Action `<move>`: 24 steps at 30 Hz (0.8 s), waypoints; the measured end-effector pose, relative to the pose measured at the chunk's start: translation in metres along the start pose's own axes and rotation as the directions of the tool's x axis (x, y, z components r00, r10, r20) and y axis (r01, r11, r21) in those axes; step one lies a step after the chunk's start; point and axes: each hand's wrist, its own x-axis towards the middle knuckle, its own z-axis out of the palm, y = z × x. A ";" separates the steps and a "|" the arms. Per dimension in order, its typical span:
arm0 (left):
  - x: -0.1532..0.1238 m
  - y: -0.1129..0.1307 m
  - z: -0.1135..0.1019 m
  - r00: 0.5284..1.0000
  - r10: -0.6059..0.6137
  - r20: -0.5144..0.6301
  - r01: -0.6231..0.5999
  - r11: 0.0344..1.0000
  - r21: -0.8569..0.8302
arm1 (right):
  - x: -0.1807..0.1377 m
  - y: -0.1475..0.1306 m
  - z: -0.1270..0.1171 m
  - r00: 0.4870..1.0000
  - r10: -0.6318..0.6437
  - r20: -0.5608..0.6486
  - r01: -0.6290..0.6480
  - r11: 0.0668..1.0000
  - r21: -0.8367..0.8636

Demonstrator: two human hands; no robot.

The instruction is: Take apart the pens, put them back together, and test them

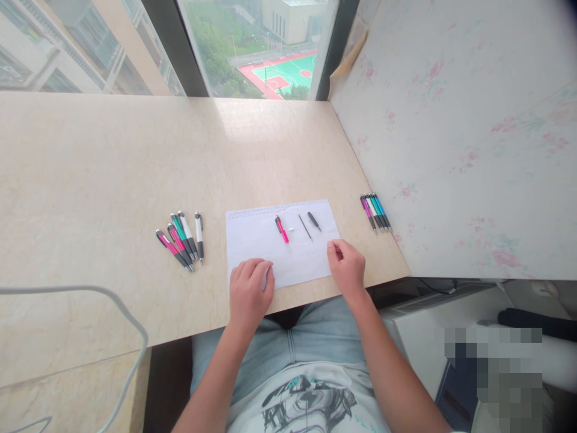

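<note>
On a white sheet of paper lies a pen in parts: a pink pen barrel with a dark clip, a small white piece, a thin dark refill and a black grip section. My left hand rests on the paper's near left edge, fingers bent but loose, with no object visible in it. Curled into a loose fist, my right hand sits at the paper's right edge, below the black grip section. Nothing shows between its fingers. Neither hand touches the pen parts.
Several assembled pens in pink, green and white lie left of the paper. Another row of pens lies by the floral wall. A grey cable crosses the front left of the stone-look tabletop. Windows stand behind.
</note>
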 end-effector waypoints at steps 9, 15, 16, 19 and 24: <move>-0.005 0.000 -0.006 0.986 0.014 -0.164 -0.049 0.976 -0.213 | 0.018 -0.069 0.031 0.964 -0.096 0.247 0.138 0.978 -0.157; -0.011 0.000 -0.006 0.986 -0.030 -0.162 -0.028 0.937 -0.349 | 0.021 -0.082 0.041 0.948 -0.102 0.301 0.153 0.976 -0.152; -0.011 0.000 -0.006 0.988 -0.052 -0.148 -0.006 0.931 -0.366 | 0.020 -0.081 0.039 0.948 -0.110 0.299 0.142 0.986 -0.088; -0.008 0.001 -0.009 0.987 -0.131 -0.091 0.079 0.898 -0.433 | 0.014 -0.081 0.026 0.941 -0.167 0.296 0.105 0.971 0.215; 0.003 0.011 -0.014 0.931 -0.321 0.175 0.346 0.616 -0.708 | 0.000 -0.081 -0.006 0.906 -0.248 0.343 0.029 0.845 0.534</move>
